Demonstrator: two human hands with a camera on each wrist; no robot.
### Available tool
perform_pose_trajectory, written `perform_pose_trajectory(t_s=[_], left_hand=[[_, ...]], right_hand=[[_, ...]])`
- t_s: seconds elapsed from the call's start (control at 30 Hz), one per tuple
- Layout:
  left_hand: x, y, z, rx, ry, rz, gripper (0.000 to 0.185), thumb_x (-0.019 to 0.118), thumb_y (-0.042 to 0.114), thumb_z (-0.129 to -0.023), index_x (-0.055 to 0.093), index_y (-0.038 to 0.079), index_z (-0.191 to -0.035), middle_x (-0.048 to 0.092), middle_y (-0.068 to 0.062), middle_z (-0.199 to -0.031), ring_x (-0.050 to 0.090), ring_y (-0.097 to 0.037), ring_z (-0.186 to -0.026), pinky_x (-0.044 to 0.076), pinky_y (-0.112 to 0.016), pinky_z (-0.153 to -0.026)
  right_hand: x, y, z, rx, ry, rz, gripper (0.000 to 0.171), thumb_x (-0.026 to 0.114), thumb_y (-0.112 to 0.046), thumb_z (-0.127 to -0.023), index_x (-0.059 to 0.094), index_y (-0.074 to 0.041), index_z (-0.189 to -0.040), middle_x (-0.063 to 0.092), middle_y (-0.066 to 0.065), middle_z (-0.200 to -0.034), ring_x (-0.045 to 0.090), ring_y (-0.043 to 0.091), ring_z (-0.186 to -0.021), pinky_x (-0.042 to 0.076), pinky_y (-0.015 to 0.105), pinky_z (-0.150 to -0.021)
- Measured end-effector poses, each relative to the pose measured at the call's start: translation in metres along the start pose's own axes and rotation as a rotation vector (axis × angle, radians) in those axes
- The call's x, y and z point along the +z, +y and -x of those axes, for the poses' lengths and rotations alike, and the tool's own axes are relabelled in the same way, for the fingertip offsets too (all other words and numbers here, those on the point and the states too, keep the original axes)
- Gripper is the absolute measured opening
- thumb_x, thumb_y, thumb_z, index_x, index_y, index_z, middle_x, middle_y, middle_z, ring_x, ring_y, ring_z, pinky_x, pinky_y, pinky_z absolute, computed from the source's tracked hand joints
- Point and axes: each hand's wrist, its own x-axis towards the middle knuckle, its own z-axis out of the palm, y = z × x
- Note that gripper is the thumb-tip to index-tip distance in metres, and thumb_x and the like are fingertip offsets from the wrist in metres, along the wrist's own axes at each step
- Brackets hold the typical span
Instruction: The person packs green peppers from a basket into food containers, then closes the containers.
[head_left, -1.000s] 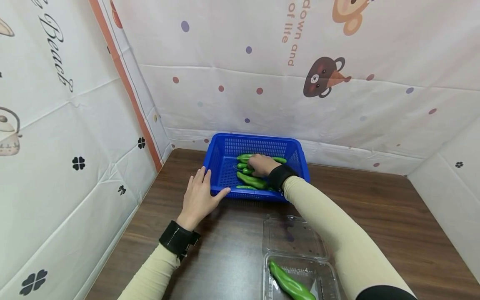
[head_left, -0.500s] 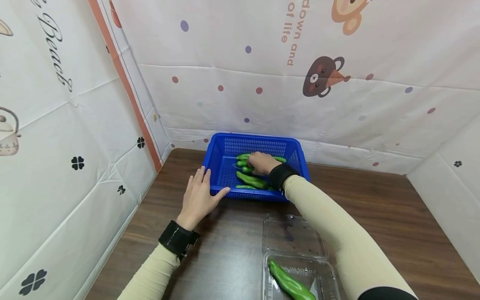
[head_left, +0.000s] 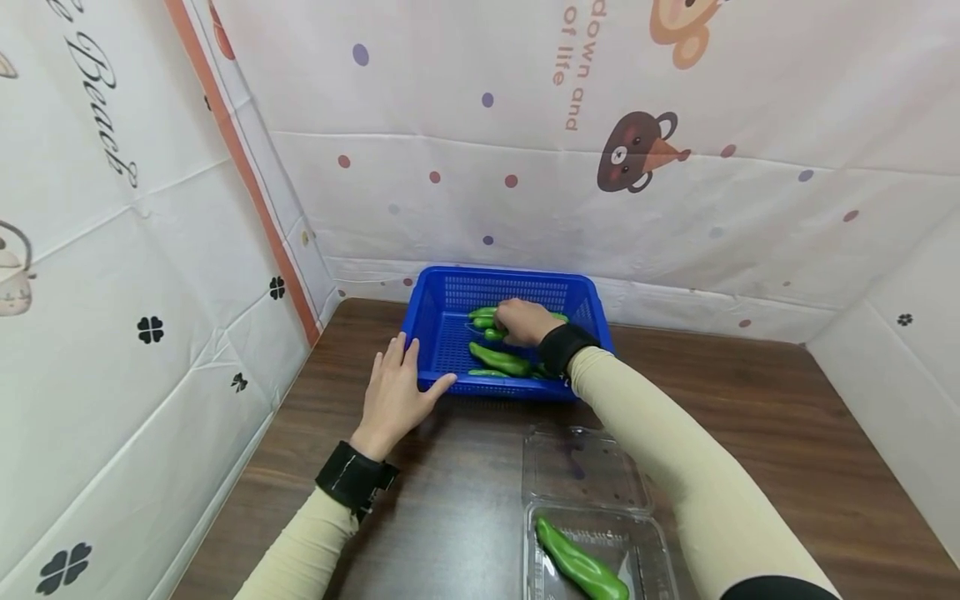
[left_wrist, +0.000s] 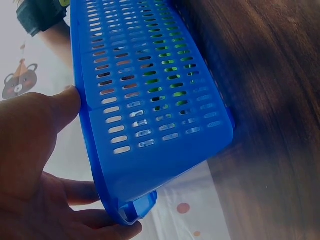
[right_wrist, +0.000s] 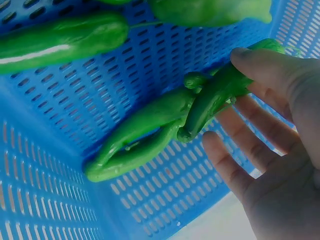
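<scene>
Little has moved since a second ago: both hands keep their places, and only the head view has drifted slightly. Inside the blue basket (head_left: 501, 282), the right hand (head_left: 523, 322) pinches one green pepper (right_wrist: 215, 95) between thumb and fingertips, among the other peppers (head_left: 500, 361) lying on the basket floor. The left hand (head_left: 395, 395) rests open on the basket's near left corner, thumb against the rim, fingers straight. To lift cleanly, I judge the pinch should close nearer the pepper's middle, since it crosses a neighbouring pepper (right_wrist: 142, 130) that could drag along. A clear clamshell box (head_left: 592, 500) on the dark wooden worktop (head_left: 750, 417) holds one pepper (head_left: 581, 569). White printed cloth (head_left: 675, 125) with dots and cartoon bears walls the space.
</scene>
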Motion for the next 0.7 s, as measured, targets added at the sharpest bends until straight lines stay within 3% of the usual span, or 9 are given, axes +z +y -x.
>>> perform_pose_trajectory(t_s=[0.5, 0.7], left_hand=[[0.003, 0.002, 0.004, 0.004, -0.017, 0.012, 0.088, 0.067, 0.055, -0.096, 0.041, -0.008, -0.152, 0.029, -0.031, -0.161, 0.027, -0.045, -0.151, 0.016, -0.061, -0.123], [0.0, 0.004, 0.004, 0.006, -0.027, 0.017, 0.088, 0.066, 0.055, -0.096, 0.039, -0.007, -0.153, 0.028, -0.031, -0.162, 0.024, -0.043, -0.152, 0.015, -0.06, -0.124]], right_hand=[[-0.014, 0.001, 0.011, 0.0, 0.01, 0.029, 0.042, 0.08, -0.008, -0.09, 0.04, -0.012, -0.077, 0.037, 0.004, -0.085, 0.037, 0.021, -0.078, 0.032, 0.036, -0.07], [-0.023, 0.001, 0.018, -0.002, 0.019, 0.044, 0.028, 0.081, -0.009, -0.09, 0.054, -0.008, -0.082, 0.042, 0.003, -0.085, 0.041, 0.02, -0.079, 0.035, 0.035, -0.069]])
